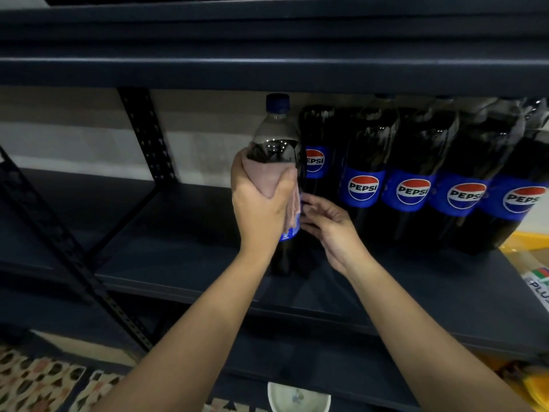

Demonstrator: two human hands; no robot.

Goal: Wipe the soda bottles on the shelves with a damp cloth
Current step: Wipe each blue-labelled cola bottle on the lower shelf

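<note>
One bottle [277, 150] is under the cloth at this moment: the leftmost of the row, standing upright on the dark shelf [178, 233] near the picture's centre, its blue cap just below the shelf above. The left hand [261, 203] wraps the pink cloth [267, 179] round the bottle's shoulder, fingers and thumb curled about it, the cloth pressed between palm and plastic, a fold of it hanging over the blue label. The right hand [329, 224], at four o'clock from the left, steadies the bottle at label height; its fingers are bent and lightly spread, their tips touching or nearly touching the label, though whether they truly grip cannot be told. I judge the step to be the wiping of this first bottle's upper body. The next move likely calls for drawing the cloth down over the label and lower body while the right hand keeps the bottle from tipping. Five more Pepsi bottles [413, 185] stand packed together at three o'clock, apparently awaiting their turn. The shelving is dark metal with a perforated upright [145, 135] at nine o'clock and a pale wall behind. At six o'clock a white bowl [298, 396] sits below; a patterned floor [35, 379] shows at seven o'clock, and yellow packaging [528, 257] at four.
</note>
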